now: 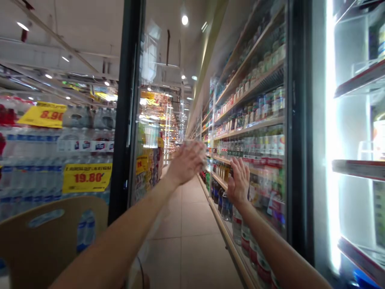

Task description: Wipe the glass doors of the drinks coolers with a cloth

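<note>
A dark-framed glass door [186, 44] stands in front of me, and shelves of drinks show through or in its pane. My left hand [186, 160] reaches to the middle of the glass, fingers bent together over a pale, blurred bundle that looks like a cloth [202, 154]. Motion smears its edges. To the right, my right hand [239, 182] is open, fingers stretched upward, at or against the pane. It holds nothing that I can see.
On the left are packs of bottled water [33, 168] with a yellow price sign [87, 178]. A tan panel with cut-out handles [54, 233] is at lower left. Lit cooler shelves [357, 170] flank the door at right. Pale floor tiles [195, 249] appear through the pane.
</note>
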`<control>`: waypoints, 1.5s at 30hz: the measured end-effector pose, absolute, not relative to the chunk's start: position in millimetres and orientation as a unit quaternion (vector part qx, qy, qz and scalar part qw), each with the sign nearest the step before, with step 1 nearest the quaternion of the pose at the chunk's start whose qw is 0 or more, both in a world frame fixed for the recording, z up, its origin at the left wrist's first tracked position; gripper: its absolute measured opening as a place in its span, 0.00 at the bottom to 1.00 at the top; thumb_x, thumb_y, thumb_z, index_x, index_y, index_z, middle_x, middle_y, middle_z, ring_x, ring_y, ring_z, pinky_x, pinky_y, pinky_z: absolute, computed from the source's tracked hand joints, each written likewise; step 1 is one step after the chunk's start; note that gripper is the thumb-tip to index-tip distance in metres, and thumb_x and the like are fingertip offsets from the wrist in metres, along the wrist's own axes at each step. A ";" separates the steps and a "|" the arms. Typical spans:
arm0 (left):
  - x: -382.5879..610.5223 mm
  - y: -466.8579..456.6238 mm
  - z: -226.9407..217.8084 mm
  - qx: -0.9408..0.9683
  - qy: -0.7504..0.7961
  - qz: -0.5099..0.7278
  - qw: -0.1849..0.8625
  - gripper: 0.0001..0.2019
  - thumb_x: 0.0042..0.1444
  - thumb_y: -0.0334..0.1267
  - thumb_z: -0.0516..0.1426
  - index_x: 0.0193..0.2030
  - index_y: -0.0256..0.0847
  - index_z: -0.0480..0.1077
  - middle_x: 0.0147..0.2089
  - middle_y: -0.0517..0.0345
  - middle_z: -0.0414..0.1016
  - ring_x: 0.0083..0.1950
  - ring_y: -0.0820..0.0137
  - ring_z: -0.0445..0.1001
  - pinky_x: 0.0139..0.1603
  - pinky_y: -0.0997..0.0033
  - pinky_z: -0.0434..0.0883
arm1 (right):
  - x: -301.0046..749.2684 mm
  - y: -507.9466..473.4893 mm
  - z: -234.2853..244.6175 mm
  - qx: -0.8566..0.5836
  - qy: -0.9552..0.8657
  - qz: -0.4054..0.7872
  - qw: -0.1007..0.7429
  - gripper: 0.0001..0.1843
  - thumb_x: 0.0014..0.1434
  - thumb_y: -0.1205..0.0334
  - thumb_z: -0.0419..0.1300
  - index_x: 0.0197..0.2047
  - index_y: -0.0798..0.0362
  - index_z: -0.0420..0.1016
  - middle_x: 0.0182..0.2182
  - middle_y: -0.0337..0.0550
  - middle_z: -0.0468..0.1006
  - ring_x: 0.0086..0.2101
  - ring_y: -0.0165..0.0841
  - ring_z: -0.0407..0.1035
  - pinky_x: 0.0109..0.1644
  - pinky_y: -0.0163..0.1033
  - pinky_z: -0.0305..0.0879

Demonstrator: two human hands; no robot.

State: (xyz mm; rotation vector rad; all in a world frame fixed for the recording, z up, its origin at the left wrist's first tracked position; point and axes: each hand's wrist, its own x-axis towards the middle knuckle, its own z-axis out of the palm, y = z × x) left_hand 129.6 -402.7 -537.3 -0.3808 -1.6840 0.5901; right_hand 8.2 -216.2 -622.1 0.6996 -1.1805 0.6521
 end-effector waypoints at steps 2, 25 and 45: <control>145.4 -427.0 -509.1 -0.063 -0.715 0.183 0.672 0.18 0.62 0.41 0.46 0.56 0.39 0.62 0.66 0.50 0.56 0.69 0.60 0.49 0.67 0.48 0.49 | 9.3 -217.3 -621.7 0.313 -0.538 0.292 0.726 0.25 0.63 0.63 0.41 0.64 0.52 0.53 0.58 0.51 0.65 0.63 0.38 0.50 0.64 0.52 0.46; 123.7 -402.5 -579.7 -0.197 -0.741 0.262 0.586 0.15 0.62 0.42 0.47 0.53 0.44 0.65 0.66 0.57 0.57 0.69 0.63 0.49 0.68 0.54 0.48 | 5.3 -222.1 -622.2 0.287 -0.571 0.269 0.720 0.25 0.63 0.61 0.41 0.62 0.53 0.56 0.59 0.51 0.64 0.63 0.38 0.49 0.64 0.51 0.46; 93.5 -492.7 -430.8 -0.025 -0.691 0.001 0.723 0.27 0.60 0.49 0.44 0.64 0.46 0.48 0.72 0.65 0.37 0.72 0.60 0.29 0.69 0.42 0.32 | -6.4 -225.8 -626.3 0.390 -0.556 0.259 0.687 0.32 0.59 0.65 0.50 0.66 0.52 0.48 0.63 0.51 0.58 0.63 0.43 0.49 0.64 0.57 0.49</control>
